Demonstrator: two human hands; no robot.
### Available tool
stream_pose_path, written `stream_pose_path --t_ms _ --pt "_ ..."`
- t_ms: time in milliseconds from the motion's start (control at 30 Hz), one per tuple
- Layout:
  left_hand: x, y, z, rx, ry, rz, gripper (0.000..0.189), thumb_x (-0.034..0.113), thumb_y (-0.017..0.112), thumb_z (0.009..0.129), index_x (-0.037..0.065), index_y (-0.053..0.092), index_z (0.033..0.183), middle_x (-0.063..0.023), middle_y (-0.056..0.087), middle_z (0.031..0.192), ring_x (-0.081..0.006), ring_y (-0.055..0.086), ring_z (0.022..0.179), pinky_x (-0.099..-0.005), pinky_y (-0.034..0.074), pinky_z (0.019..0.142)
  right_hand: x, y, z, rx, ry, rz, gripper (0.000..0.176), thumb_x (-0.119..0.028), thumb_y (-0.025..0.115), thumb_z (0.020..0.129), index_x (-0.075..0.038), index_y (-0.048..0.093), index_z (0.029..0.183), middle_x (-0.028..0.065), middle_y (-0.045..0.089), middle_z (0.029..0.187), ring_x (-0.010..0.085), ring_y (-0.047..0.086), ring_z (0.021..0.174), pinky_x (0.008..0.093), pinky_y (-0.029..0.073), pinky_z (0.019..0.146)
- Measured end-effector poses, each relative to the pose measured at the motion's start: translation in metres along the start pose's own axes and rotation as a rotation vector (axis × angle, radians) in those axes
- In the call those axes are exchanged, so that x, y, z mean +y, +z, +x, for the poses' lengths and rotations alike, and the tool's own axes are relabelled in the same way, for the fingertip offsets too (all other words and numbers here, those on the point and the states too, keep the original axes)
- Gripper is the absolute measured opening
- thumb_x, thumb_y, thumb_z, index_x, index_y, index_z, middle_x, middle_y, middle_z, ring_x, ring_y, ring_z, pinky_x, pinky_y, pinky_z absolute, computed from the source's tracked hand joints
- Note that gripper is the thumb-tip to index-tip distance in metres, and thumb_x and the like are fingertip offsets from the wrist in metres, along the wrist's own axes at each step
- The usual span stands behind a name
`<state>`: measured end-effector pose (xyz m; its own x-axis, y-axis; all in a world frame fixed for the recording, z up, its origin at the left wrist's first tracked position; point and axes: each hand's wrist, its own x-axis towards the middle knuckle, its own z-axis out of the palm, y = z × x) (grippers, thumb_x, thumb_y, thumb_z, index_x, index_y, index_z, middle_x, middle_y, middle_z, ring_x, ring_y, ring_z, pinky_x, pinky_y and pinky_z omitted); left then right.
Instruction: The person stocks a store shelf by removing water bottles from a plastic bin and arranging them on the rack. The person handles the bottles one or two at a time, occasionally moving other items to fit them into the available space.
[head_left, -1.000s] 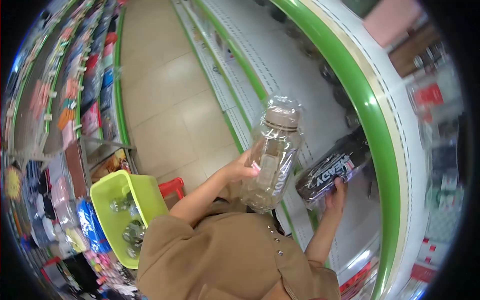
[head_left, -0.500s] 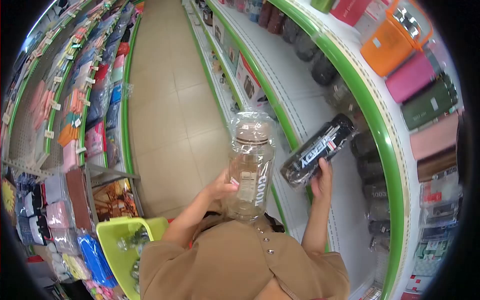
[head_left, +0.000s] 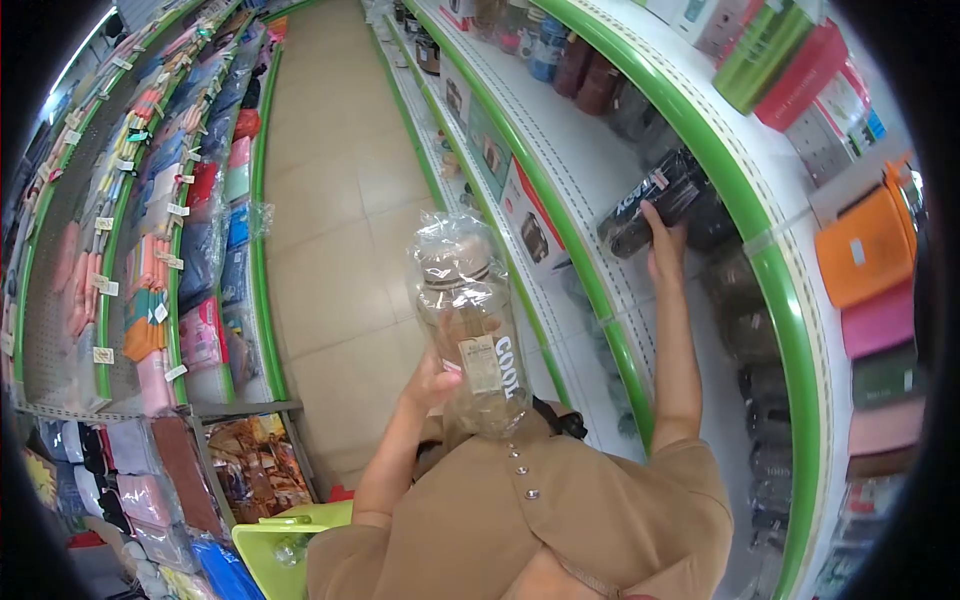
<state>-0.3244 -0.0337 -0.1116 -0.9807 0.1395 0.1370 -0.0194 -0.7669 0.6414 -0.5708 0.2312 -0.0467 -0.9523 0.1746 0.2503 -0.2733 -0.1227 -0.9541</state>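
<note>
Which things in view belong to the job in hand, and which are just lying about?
Likely in the job:
- clear bottle, in the left hand
- dark bottle, in the right hand

Just lying about:
- orange container
- blue packet
- red-and-white box

Shop, self-service aisle. Price tags point(head_left: 103, 357) are lining green-edged racks point(head_left: 267, 290) of packaged goods point(head_left: 203, 336) to the left of the left fingers point(head_left: 441, 380); tiled floor point(head_left: 330, 180) is stretching ahead of them. Beside the right fingers point(head_left: 655, 220), tiered shelves point(head_left: 786, 320) are holding dark wrapped bottles point(head_left: 770, 462); boxed goods point(head_left: 534, 228) are standing to those fingers' left.
</note>
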Motion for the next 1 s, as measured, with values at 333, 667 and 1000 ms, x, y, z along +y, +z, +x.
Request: stream_pose_path --t_ms 333,667,1000 --pt "0.039 -0.048 0.139 0.069 0.134 0.329 0.098 0.03 0.072 0.063 0.02 0.01 0.138 -0.0232 0.036 0.127 -0.0317 0.041 0.116 -0.0415 0.036 0.095 0.067 0.075 0.131 0.157 -0.299 -0.613 0.079 -0.033 0.075 0.063 0.007 0.037 0.12 0.0219 0.043 0.12 0.0321 0.041 0.111 0.0378 0.031 0.094" --pt "0.043 -0.084 0.256 -0.035 -0.155 0.27 0.112 0.03 0.074 0.054 -0.001 0.004 0.136 -0.0136 0.028 0.134 -0.0223 0.03 0.123 -0.0338 0.025 0.1 0.106 0.091 0.184 0.343 -0.612 -0.852 0.071 -0.035 0.075 0.063 0.006 0.046 0.113 0.022 0.049 0.114 0.0327 0.046 0.105 0.0371 0.034 0.091" --pt "0.085 -0.129 0.351 -0.338 -0.39 0.21 0.108 0.023 0.073 0.056 -0.002 0.003 0.135 -0.0127 0.023 0.136 -0.0229 0.024 0.126 -0.0339 0.019 0.103 0.112 0.1 0.193 0.268 -0.511 -0.812 0.069 -0.028 0.075 0.063 0.007 0.043 0.113 0.0225 0.047 0.113 0.0329 0.046 0.105 0.0377 0.034 0.092"
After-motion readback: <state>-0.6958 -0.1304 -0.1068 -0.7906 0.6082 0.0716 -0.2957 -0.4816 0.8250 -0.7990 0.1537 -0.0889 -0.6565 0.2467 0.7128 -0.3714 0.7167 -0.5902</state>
